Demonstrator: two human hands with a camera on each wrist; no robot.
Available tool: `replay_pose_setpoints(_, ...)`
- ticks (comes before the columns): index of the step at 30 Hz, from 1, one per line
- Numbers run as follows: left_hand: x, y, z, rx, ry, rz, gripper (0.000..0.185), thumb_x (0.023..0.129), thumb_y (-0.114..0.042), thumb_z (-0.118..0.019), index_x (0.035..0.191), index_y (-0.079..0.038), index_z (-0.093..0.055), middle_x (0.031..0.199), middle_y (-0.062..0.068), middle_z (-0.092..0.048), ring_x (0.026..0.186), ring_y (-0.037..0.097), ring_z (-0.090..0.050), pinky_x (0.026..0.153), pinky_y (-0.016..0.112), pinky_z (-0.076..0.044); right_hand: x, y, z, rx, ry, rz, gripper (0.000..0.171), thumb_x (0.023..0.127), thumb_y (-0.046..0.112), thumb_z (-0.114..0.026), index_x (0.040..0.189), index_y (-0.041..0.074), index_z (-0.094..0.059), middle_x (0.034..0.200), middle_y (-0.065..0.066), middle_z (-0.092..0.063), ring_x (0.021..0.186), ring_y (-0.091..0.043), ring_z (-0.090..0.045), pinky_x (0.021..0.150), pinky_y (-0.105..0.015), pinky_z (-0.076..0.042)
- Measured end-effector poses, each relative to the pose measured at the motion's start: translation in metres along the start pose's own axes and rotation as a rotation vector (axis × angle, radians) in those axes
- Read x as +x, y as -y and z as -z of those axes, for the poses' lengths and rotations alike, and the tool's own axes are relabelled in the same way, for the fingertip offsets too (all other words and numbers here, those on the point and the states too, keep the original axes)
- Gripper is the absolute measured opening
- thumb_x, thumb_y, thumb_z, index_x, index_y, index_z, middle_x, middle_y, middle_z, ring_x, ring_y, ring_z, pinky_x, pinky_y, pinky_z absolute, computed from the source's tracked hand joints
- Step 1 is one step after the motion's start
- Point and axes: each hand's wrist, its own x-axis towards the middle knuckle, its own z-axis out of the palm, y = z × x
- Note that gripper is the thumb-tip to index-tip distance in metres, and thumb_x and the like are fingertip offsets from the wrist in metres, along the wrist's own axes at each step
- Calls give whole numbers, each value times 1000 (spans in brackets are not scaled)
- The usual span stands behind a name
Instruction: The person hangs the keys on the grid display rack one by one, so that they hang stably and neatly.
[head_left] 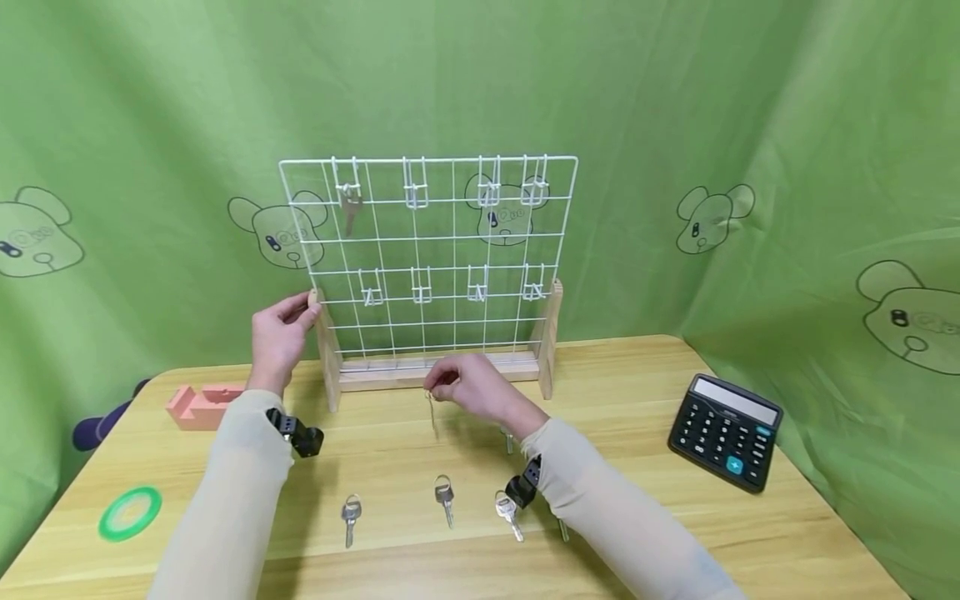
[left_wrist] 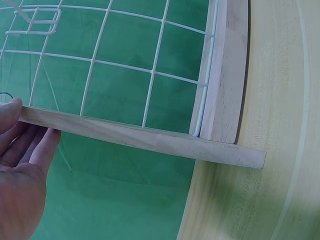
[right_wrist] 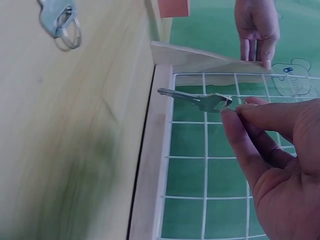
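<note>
My right hand point(head_left: 472, 385) pinches a key point(right_wrist: 200, 99) by its ring, in front of the lower part of a white wire grid rack point(head_left: 453, 250). The key's blade hangs downward in the head view. At the rack's left side, my left hand point(head_left: 279, 337) grips the top of the wooden upright point(left_wrist: 125, 135), thumb on one side and fingers on the other. Another key point(head_left: 350, 208) hangs from the upper left hook of the grid. Several white hooks point(head_left: 422, 287) sit on the grid in two rows.
Several keys with rings, among them one key point(head_left: 444, 498), lie on the wooden table point(head_left: 622, 433) in front of the rack. A pink block point(head_left: 198, 410) and a green tape roll point(head_left: 130, 513) are at left. A black calculator point(head_left: 726, 433) lies at right. Green cloth point(head_left: 637, 108) hangs behind.
</note>
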Motion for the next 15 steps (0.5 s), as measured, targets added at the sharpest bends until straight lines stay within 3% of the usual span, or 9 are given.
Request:
replay_pose_setpoints(8, -1, 0, 4, 2, -7, 18, 42, 98, -14, -62, 138, -5, -53, 135, 16, -57, 119, 25, -56, 100, 26, -48, 0, 15, 9, -28, -24, 26, 14, 88, -2, -68, 98, 7, -73, 91, 0, -68, 84, -13, -62, 75, -25, -56)
replay_pose_setpoints(15, 1, 2, 0, -6, -1, 10, 43, 97, -13, -64, 138, -4, -54, 135, 16, -57, 118, 24, -57, 100, 26, -48, 0, 26, 26, -10, -79, -2, 15, 89, 0, -68, 99, 9, -73, 91, 2, -67, 86, -16, -62, 74, -27, -57)
